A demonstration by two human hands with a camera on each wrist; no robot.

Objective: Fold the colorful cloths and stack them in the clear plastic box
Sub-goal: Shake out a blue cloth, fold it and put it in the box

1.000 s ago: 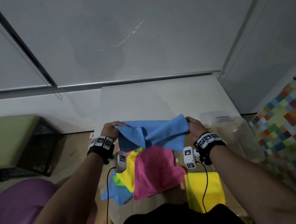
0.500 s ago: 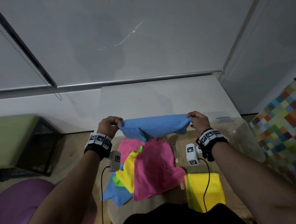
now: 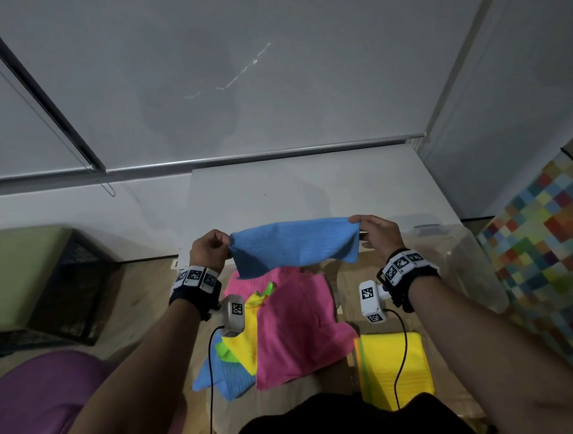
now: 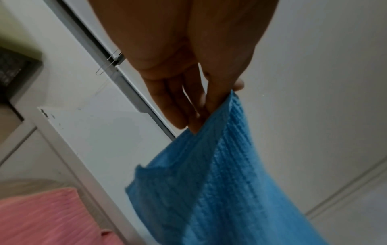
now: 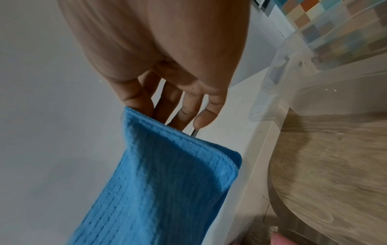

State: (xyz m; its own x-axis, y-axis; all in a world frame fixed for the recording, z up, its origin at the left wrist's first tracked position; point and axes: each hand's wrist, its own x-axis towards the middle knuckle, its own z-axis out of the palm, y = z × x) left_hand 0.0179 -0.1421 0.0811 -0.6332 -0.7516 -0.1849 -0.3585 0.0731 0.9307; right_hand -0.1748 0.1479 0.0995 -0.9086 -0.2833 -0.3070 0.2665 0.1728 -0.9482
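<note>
both hands are up over the table point(image 3: 310, 194), stretching a blue cloth point(image 3: 297, 245) between them. the left hand point(image 3: 209, 251) pinches one top corner, fingers curled tight on the edge, and the right hand point(image 3: 378, 234) pinches the other, its spare fingers hanging loose. holding it taut and level like this looks meant to line up the edges for a clean fold. the cloth already looks doubled over, hanging short. below it lies the loose heap, a pink cloth point(image 3: 300, 334) on top, yellow and blue ones peeking out beside. a folded yellow cloth point(image 3: 394, 368) lies near the body, not yet boxed. the clear plastic box point(image 3: 464, 255) stands just right of the right hand, near enough for a short drop.
</note>
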